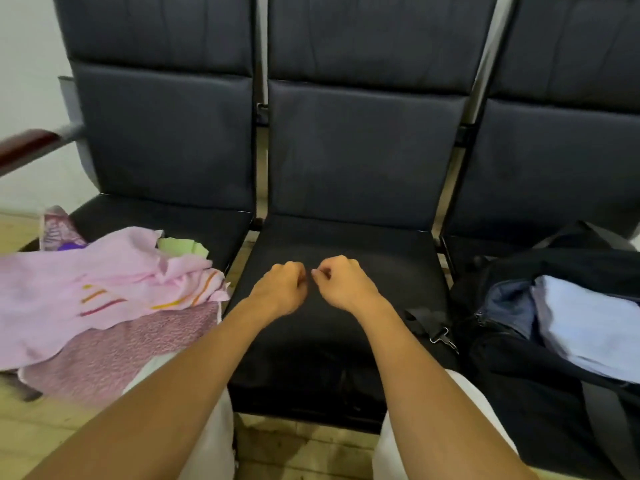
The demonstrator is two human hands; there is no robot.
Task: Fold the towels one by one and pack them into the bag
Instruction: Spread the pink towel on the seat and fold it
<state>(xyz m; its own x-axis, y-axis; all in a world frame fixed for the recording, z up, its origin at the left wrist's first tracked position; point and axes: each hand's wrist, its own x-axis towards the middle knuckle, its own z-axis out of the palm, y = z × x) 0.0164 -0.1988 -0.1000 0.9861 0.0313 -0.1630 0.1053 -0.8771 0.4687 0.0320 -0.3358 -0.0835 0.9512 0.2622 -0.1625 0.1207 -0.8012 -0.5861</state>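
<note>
Both fists are curled and hold nothing: the left hand and the right hand hover close together over the middle seat. The unfolded towels lie in a heap on the left seat; the bag stands open on the right, a blue folded cloth already inside. I think the next towel should be spread flat on the middle seat, its corners matched.

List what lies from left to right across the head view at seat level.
Pile of pink towels on the left seat → left hand → right hand, both with curled fingers holding nothing over the middle seat → strap buckle → dark bag → light blue folded towel inside it.
</note>
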